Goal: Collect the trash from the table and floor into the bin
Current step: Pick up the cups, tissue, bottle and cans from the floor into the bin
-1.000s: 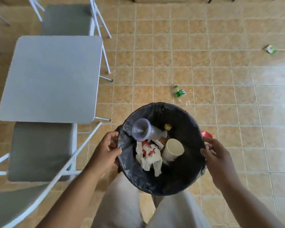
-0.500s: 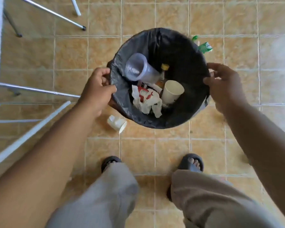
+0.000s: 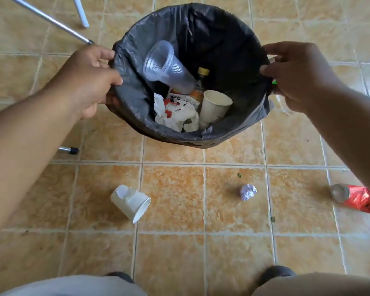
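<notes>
Nearest the camera, at the bottom edge, the person's grey trouser legs (image 3: 77, 286) and dark sandals (image 3: 276, 274) stand on orange floor tiles (image 3: 171, 253). Just ahead of the feet lies loose trash: a dented white paper cup (image 3: 131, 202) on its side to the left, a small crumpled paper ball (image 3: 248, 192) near the middle, and to the right a red-wrapped bottle (image 3: 358, 198) on its side, partly cut off by the right forearm. Black print on its red label is too blurred to read.

Beyond these stands the bin (image 3: 179, 137), lined with a black bag (image 3: 211, 28). The left hand (image 3: 90, 80) has its fingers curled closed over the left rim, thumb pressed on the liner. The right hand (image 3: 297, 75) pinches the right rim between thumb and bent fingers; something small and green shows at its edge, too hidden to identify.

Within the bin, a clear plastic cup (image 3: 167, 65) leans on its side over a red and white wrapper (image 3: 175, 103) whose print is unreadable, crumpled white paper (image 3: 177, 119), a cream paper cup (image 3: 214, 106) tilted against the wall, and a bottle with a yellow cap (image 3: 203, 71).

Farthest off, at upper left, white and metal chair legs (image 3: 51, 20) slant across the tiles, and one black-tipped leg (image 3: 69, 150) pokes out by the left forearm.
</notes>
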